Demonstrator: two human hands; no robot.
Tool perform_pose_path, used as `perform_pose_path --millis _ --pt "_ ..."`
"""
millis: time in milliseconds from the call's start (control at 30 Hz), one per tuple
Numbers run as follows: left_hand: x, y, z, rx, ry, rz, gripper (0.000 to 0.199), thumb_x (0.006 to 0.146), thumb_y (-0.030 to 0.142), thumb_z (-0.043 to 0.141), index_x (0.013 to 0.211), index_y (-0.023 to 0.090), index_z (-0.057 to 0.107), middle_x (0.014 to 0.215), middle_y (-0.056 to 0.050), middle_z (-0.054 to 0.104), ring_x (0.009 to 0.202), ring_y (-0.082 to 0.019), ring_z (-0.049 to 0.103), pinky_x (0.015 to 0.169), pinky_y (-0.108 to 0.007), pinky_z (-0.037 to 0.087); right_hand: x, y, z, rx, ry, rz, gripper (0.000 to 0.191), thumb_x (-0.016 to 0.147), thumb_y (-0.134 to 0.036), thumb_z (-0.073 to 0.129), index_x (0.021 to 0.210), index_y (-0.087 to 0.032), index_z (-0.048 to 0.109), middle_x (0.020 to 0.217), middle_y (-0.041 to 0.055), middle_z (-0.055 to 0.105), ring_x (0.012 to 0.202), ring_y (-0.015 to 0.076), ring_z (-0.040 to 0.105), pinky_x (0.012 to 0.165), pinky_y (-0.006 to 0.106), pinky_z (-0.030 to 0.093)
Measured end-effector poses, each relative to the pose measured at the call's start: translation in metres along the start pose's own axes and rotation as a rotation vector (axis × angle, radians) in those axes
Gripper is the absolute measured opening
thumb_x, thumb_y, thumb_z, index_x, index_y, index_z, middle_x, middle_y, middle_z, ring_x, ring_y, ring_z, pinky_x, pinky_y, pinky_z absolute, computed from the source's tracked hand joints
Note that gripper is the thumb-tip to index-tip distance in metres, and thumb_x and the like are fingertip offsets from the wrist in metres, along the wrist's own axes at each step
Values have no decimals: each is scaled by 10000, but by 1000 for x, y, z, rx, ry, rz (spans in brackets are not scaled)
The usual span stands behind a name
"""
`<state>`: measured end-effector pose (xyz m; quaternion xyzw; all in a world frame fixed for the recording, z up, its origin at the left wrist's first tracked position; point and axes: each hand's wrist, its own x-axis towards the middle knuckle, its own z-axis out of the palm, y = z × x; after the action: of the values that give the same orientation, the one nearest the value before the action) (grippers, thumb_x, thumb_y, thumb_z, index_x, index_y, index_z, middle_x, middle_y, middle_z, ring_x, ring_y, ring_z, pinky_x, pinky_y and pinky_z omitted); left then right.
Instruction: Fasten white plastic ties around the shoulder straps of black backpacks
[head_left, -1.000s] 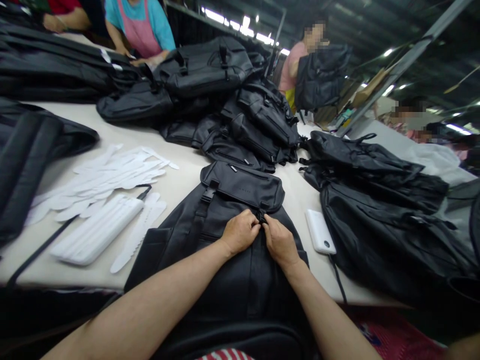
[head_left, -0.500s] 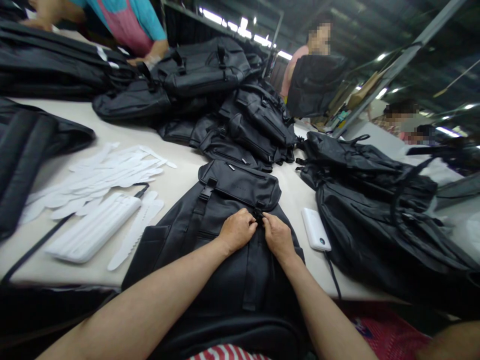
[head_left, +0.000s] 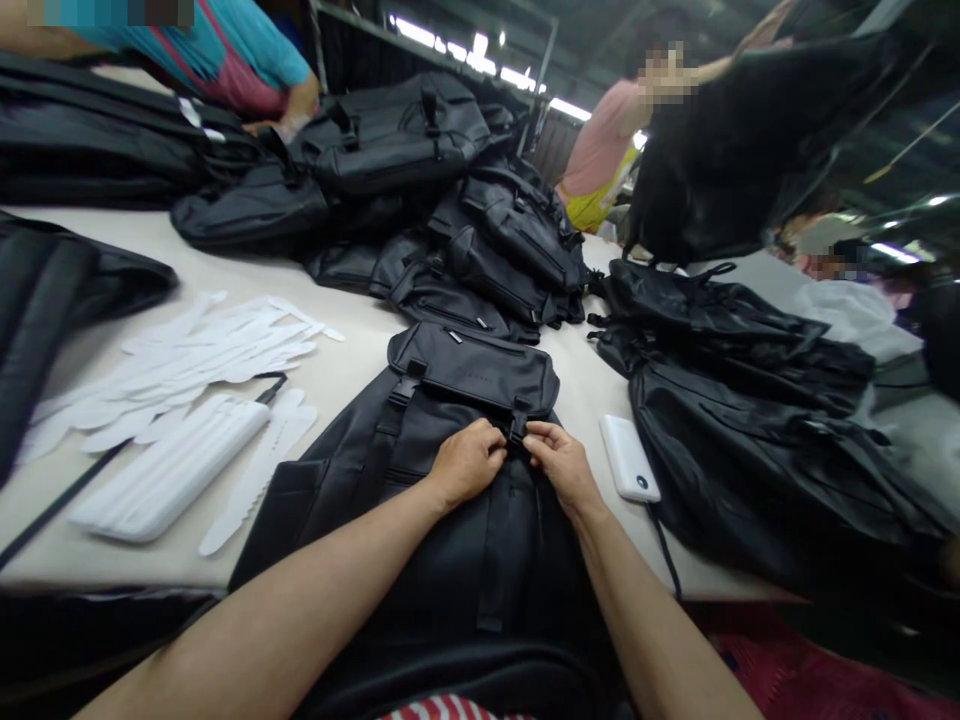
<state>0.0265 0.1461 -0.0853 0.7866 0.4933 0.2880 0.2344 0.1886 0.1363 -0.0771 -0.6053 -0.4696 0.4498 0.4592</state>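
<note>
A black backpack lies in front of me with its flap folded over the top. My left hand is closed at the left side of the right-hand buckle, its fingertips pressed against the strap there. From the other side, my right hand pinches the same black buckle between thumb and fingers. The flap's left buckle is fastened. Below my hands a strap hangs down the bag's front. My fingers partly cover the lower part of the right-hand buckle.
White cut strips and a white power strip lie on the table to the left. A white phone-like device with a cable is on the right. More black backpacks are piled behind; other bags lie right. Two co-workers stand beyond.
The right-hand buckle now shows more clearly between my hands, and my right fingers have spread slightly. The co-worker at back right has swung a black bag up and to the right.
</note>
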Motion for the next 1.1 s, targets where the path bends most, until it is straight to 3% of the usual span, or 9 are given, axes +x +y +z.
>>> perform_pose_path --millis 133,233,300,467,567,767,967,1100 --pt "2 0 -2 -72 -7 -21 150 775 278 512 853 229 630 798 5 581 727 -137 557 653 -232 425 1 -5 2 80 0 70 408 598 -264 686 965 -134 564 710 -12 599 526 67 495 465 182 354" --pt "7 -5 -2 -117 75 -104 220 801 229 459 958 203 612 874 -15 613 777 -135 571 708 -227 436 5 -8 3 60 13 176 476 611 -241 677 1047 -130 519 660 -9 600 480 77 513 380 167 282" --pt "13 -9 -2 -98 95 -148 259 804 195 440 1001 197 608 925 -29 619 808 -134 580 739 -224 435 10 -10 3 50 9 248 402 656 -273 656 1012 -130 536 690 17 612 454 72 517 344 159 243" --pt "30 -10 -5 120 -104 -142 270 758 318 540 1005 306 648 934 -16 620 823 -180 597 664 -251 430 20 -13 3 60 3 311 197 732 -324 607 767 -133 573 691 11 586 366 15 425 298 143 171" --pt "35 -9 -6 159 -115 -128 227 773 317 518 944 313 668 907 -6 625 805 -176 596 638 -249 416 23 -16 5 76 -7 329 200 721 -329 623 736 -141 554 627 -20 554 338 8 376 289 140 153" --pt "28 -18 -5 -11 -41 88 178 804 237 494 856 239 663 878 15 615 792 -115 575 699 -198 413 25 -17 10 244 -97 361 326 611 -355 728 638 -163 466 439 -105 368 319 7 273 297 127 128" --pt "21 -21 -3 -8 -31 322 175 829 202 465 855 207 638 840 4 580 754 -102 560 685 -185 409 25 -5 8 282 -58 325 360 647 -406 686 570 -171 425 363 -81 392 304 22 288 297 136 144" --pt "25 -22 -2 91 -26 324 184 838 209 449 889 212 626 867 -3 574 746 -108 559 658 -193 406 23 -2 8 263 -34 274 372 629 -433 695 562 -169 443 355 -65 425 303 32 326 298 140 187"
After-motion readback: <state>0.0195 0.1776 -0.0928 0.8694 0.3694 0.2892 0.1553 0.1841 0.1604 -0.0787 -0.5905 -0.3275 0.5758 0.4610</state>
